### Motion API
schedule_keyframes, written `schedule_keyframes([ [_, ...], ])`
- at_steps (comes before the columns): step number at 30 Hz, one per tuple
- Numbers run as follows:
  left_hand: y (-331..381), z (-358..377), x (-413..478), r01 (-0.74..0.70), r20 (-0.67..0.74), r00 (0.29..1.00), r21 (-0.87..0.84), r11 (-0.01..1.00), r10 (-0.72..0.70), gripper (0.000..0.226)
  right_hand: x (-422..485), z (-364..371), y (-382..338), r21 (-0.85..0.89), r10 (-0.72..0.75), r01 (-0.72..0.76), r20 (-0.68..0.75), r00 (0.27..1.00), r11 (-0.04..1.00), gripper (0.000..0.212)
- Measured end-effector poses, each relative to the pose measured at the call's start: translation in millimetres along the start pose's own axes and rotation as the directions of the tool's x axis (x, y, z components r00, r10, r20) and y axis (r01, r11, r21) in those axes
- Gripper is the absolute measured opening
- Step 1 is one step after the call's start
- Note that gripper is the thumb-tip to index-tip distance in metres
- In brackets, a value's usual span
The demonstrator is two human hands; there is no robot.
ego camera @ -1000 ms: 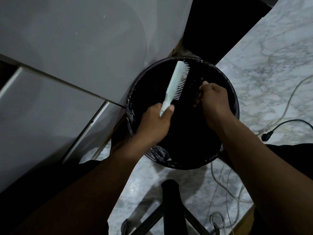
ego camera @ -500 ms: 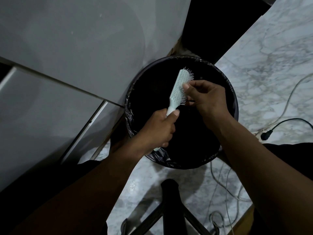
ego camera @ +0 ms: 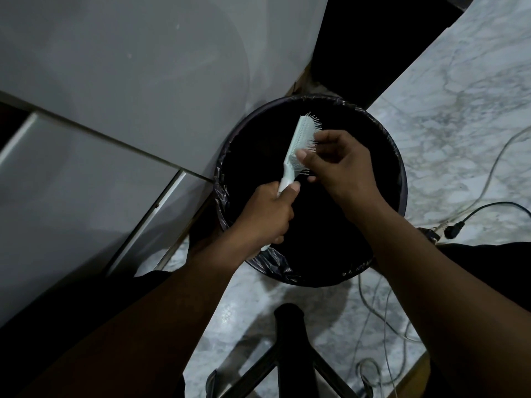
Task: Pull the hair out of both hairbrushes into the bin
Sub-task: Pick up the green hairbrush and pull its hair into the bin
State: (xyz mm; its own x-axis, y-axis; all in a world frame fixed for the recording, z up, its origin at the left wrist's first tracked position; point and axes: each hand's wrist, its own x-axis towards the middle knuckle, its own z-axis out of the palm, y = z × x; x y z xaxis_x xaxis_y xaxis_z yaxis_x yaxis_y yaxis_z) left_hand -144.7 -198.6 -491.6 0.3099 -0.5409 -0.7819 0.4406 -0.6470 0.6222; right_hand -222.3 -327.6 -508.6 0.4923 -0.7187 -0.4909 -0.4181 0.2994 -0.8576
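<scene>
Head view: marble floor (ego camera: 448, 116), cables (ego camera: 488, 179), grey cabinets (ego camera: 115, 81). Left hand (ego camera: 265, 214) fisted round pale hairbrush (ego camera: 298, 145) handle over black-lined bin (ego camera: 398, 156); right hand (ego camera: 342, 162) fingertips pinched on bristles.

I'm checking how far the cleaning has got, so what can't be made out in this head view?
- Inside of the bin: too dark to see any dropped hair.
- Hair on the hairbrush: bristles too small and dim, partly covered by the right hand.
- Brush handle: wrapped by the left hand.
- Second hairbrush: nowhere in frame.
- Cable: cut off at the right edge.
</scene>
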Motion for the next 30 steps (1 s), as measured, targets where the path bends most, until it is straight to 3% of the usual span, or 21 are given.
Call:
schedule_keyframes([
  [1, 1, 0, -1, 0.003, 0.016, 1.000, -0.009, 1.000, -0.003, 0.027, 0, 0, 0, -0.053, -0.035, 0.035, 0.002, 0.999, 0.998, 0.035],
  [5, 2, 2, -4, -0.003, 0.092, 0.996, -0.007, 1.000, 0.004, 0.025, 3, -5, -1, 0.014, -0.032, 0.033, -0.081, 0.996, 0.999, 0.016],
  [12, 4, 2, -4, 0.007, 0.103, 0.995, -0.014, 1.000, -0.005, 0.026, 4, -5, 6, -0.178, -0.096, 0.055, -0.229, 0.969, 0.983, 0.018],
  [17, 1, -3, 1, 0.051, 0.061, 0.997, -0.088, 0.995, -0.045, 0.030, 2, -2, -1, 0.165, 0.051, -0.026, -0.144, 0.988, 0.986, 0.027],
  [20, -1, -4, 2, 0.085, 0.093, 0.993, -0.139, 0.987, -0.073, 0.031, -2, -1, 1, 0.073, 0.022, -0.019, -0.052, 0.998, 0.997, 0.016],
  [23, 1, -7, 2, 0.133, 0.160, 0.982, -0.225, 0.965, -0.098, 0.031, -2, 0, 5, -0.011, -0.018, 0.018, 0.075, 0.997, 1.000, 0.031],
  [27, 1, -7, 1, 0.161, 0.227, 0.968, -0.234, 0.959, -0.108, 0.031, 2, -2, 5, -0.043, -0.042, 0.038, -0.077, 0.996, 0.998, 0.018],
  [30, 1, -5, 0, 0.159, 0.246, 0.964, -0.215, 0.964, -0.104, 0.031, 1, -3, 6, -0.237, -0.154, 0.109, -0.180, 0.972, 0.965, 0.017],
])
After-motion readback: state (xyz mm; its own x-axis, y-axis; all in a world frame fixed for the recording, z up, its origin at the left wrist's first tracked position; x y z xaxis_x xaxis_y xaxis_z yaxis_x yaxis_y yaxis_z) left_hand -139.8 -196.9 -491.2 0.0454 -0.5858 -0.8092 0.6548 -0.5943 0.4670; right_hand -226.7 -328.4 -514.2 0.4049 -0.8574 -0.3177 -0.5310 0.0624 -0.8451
